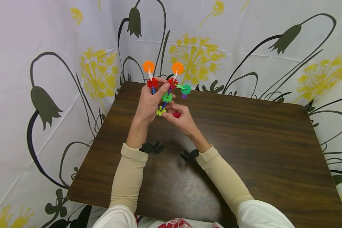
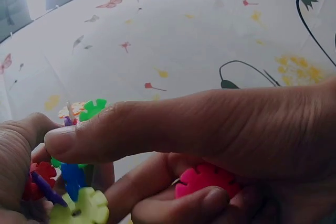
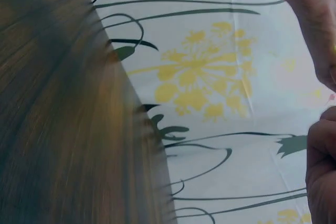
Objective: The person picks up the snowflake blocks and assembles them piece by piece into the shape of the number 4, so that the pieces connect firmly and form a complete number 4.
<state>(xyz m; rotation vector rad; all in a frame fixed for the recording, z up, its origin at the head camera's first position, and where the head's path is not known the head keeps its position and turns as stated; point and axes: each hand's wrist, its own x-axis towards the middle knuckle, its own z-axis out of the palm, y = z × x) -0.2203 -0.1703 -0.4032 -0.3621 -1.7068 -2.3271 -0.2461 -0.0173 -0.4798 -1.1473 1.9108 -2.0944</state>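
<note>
Above the table, my left hand (image 1: 144, 104) grips an assembly of interlocking notched plastic discs. It carries orange discs (image 1: 177, 67) at the top, red discs (image 1: 152, 83) below them, a green disc (image 1: 167, 97) in the middle and a yellow disc (image 1: 161, 111) at the bottom. A second green disc (image 1: 186, 89) with a small purple piece (image 1: 184, 96) sticks out to the right. My right hand (image 1: 184, 119) has its thumb tip at the yellow disc. Its curled fingers hold a loose pink disc (image 2: 207, 181) against the palm. In the right wrist view, only hand parts show at the right edge.
The brown wooden table (image 1: 259, 142) lies beneath both hands. A white curtain (image 1: 245, 63) printed with flowers hangs behind and to the left of it. Black devices (image 1: 152, 148) are strapped on both wrists over beige sleeves (image 1: 131, 177).
</note>
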